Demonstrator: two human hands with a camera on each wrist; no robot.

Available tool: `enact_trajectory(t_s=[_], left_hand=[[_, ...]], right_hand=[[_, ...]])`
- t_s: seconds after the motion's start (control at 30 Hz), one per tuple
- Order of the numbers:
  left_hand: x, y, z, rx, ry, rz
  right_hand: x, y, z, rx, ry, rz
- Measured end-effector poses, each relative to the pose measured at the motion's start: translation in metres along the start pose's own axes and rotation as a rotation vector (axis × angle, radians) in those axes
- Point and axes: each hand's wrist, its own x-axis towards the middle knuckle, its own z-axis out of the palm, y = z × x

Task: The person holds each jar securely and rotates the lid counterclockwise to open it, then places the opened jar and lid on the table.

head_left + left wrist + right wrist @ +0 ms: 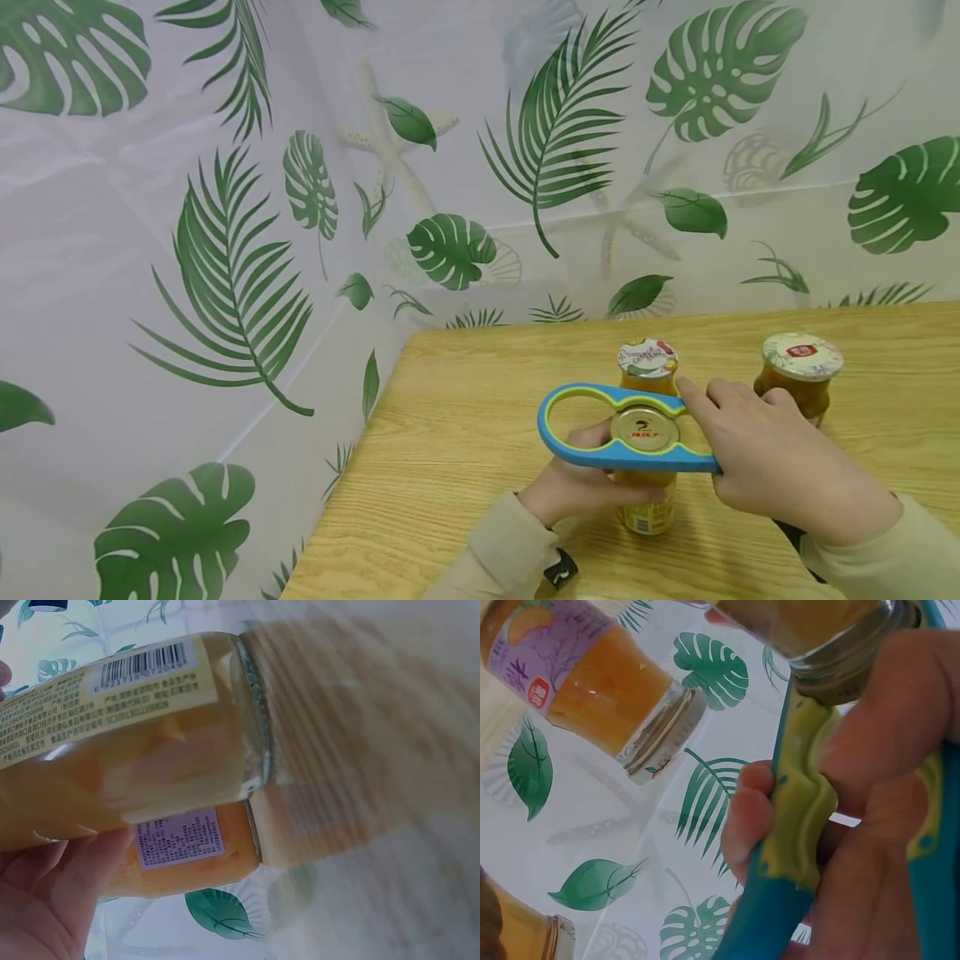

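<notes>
My left hand (573,487) grips a glass jar with a yellow label (647,518) around its side. Its gold lid (645,427) sits within a blue jar opener (600,457), whose inner edge is lined in yellow-green. My right hand (780,454) holds the opener's right end. In the right wrist view the fingers (754,817) curl around the ridged grip, with the jar's neck against it. Left fingers (82,877) show beneath the jar in the left wrist view. Part of the left hand is hidden under the opener in the head view.
Just behind the held jar stands an orange jar (648,385) with a patterned lid and a purple label. Another jar (801,360) with a pale floral lid stands behind my right hand. Leaf-print sheeting (450,125) rises along the wooden table's (435,400) back and left.
</notes>
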Motion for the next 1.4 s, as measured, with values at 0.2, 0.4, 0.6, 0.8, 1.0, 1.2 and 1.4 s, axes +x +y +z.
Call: enact_trajectory(t_s=[0.2, 0.4, 0.6, 0.8, 1.0, 1.2, 1.4], left_hand=[[0.000, 0.002, 0.000, -0.002, -0.031, -0.035], [-0.001, 0.003, 0.006, -0.139, 0.006, -0.075], [-0.002, 0.006, 0.012, -0.128, 0.088, -0.116], [-0.003, 0.005, 0.012, -0.089, 0.104, -0.117], [-0.002, -0.012, 0.011, 0.036, 0.067, -0.115], [0.001, -0.021, 0.005, 0.142, -0.025, -0.104], [-0.001, -0.002, -0.008, 0.083, -0.132, -0.108]], right_hand=[[0.002, -0.001, -0.001, -0.011, 0.031, -0.018], [0.003, -0.002, 0.000, 0.022, 0.043, -0.030], [0.003, -0.001, 0.001, 0.013, 0.058, -0.044], [0.003, -0.001, 0.003, 0.010, 0.080, -0.075], [0.003, -0.002, 0.002, 0.017, 0.075, -0.068], [0.003, -0.004, 0.001, 0.040, 0.069, -0.081], [0.002, -0.005, 0.000, 0.039, 0.071, -0.096]])
